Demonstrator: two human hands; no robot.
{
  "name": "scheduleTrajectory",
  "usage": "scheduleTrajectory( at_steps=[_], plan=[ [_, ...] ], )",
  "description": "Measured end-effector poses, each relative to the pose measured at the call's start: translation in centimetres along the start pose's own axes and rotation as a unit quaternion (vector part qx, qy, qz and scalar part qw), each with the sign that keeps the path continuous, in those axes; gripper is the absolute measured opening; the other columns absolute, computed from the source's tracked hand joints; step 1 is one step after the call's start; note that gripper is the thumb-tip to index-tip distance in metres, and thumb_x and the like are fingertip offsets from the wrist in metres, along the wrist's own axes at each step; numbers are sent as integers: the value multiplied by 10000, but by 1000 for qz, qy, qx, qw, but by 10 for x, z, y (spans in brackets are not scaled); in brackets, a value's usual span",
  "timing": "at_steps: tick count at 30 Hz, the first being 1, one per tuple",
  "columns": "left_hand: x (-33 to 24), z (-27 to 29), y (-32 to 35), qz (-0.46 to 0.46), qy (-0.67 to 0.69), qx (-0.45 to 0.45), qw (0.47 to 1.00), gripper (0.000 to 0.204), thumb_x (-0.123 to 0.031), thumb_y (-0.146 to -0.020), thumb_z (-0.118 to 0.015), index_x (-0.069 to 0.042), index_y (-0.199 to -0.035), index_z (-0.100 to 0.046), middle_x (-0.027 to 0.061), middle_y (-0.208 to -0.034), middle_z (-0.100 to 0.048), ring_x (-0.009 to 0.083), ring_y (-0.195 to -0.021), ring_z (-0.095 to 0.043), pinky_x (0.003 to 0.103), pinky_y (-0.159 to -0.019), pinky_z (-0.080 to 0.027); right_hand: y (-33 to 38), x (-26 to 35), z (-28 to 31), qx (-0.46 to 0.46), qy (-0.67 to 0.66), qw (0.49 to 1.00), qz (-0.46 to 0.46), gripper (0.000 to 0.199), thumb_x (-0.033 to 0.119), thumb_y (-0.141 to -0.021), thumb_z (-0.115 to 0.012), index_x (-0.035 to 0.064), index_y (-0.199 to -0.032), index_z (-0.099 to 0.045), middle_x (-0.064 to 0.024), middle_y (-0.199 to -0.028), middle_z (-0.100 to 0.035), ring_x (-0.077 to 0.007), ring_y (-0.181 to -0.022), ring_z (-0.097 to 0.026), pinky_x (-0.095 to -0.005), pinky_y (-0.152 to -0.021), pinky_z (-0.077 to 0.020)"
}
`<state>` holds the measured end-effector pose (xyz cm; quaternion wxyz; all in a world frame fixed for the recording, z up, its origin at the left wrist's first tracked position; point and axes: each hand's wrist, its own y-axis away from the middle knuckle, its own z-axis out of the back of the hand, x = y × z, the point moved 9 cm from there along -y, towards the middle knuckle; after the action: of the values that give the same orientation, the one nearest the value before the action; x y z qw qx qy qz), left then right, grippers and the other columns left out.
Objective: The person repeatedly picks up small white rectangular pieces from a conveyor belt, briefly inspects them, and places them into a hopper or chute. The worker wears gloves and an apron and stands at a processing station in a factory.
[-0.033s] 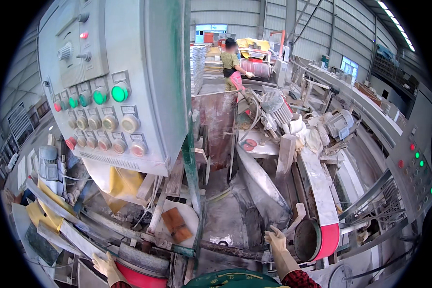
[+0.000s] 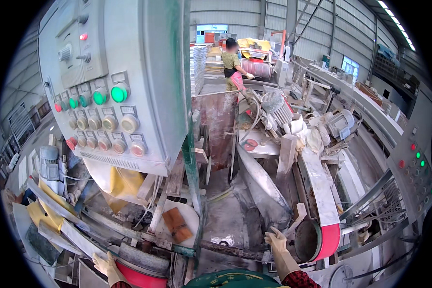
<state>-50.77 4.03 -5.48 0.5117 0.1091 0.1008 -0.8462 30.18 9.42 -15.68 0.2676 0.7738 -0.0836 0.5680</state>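
My left hand (image 2: 105, 267), in a cream glove, is at the lower left with its fingers stretched out and apart. It is at the near end of a long pale strip (image 2: 80, 240), beside a conveyor end with a red belt (image 2: 140, 277); whether it touches the strip I cannot tell. My right hand (image 2: 277, 246), gloved alike, is just left of the right conveyor's roller (image 2: 307, 240). Its fingers are spread and nothing shows in them. A red belt (image 2: 330, 240) wraps that roller, and a pale slab (image 2: 318, 187) lies along the conveyor.
A grey control cabinet (image 2: 163, 96) with lit green buttons hangs large at the upper left. Between the conveyors are a grey chute (image 2: 259, 177) and a brown block (image 2: 176, 224). Motors (image 2: 276, 104) stand beyond on the right. A co-worker (image 2: 232, 65) stands at machinery farther back.
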Motion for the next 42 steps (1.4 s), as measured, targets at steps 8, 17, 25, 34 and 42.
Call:
scheduleTrajectory(
  at_steps=[8, 17, 25, 34, 42],
  plan=[
    [-1, -27, 75, -31, 133, -25, 990, 933, -441, -634, -741, 8, -1378, -400, 339, -1426, -325, 429, -1339, -322, 422, -1128, -272, 12, -28, 24, 17, -9, 999, -47, 522, 34, -892, -590, -18, -1378, -406, -171, -1006, -671, -179, -728, -664, -272, -627, -561],
    [-73, -4, 207, -54, 437, 125, 889, 1024, -142, -524, -825, 52, -1407, -343, 181, -1317, -504, 268, -1181, -519, 342, -1016, -417, -3, -84, -5, 180, -31, 973, -138, 566, 75, -941, -561, 23, -1447, -311, -206, -1100, -635, -223, -847, -661, -308, -732, -557],
    [-355, 41, 447, -588, 320, 311, 674, 798, -137, -624, -819, 24, -1310, -446, 240, -1318, -476, 366, -1250, -463, 369, -1050, -379, 92, 76, -126, 307, -64, 941, -128, 568, 106, -942, -565, 103, -1459, -331, -127, -1211, -599, -201, -1003, -626, -315, -854, -524],
    [-392, 13, 582, -708, 189, 455, 505, 794, -169, -741, -790, -66, -1416, -387, 258, -1488, -292, 356, -1390, -301, 362, -1109, -312, 58, 139, 118, -163, -167, 926, 298, 751, -96, -832, -574, -7, -1485, -216, -128, -1401, -421, -209, -1255, -441, -321, -1048, -359],
    [-352, -89, 466, -488, 194, 587, 616, 696, -88, -831, -708, -83, -1430, -354, 156, -1522, -258, 320, -1342, -382, 359, -1054, -390, 10, 86, 302, -385, -122, 894, 193, 870, -120, -743, -512, 66, -1509, -144, -141, -1312, -461, -225, -1099, -512, -307, -881, -431]
  ],
)
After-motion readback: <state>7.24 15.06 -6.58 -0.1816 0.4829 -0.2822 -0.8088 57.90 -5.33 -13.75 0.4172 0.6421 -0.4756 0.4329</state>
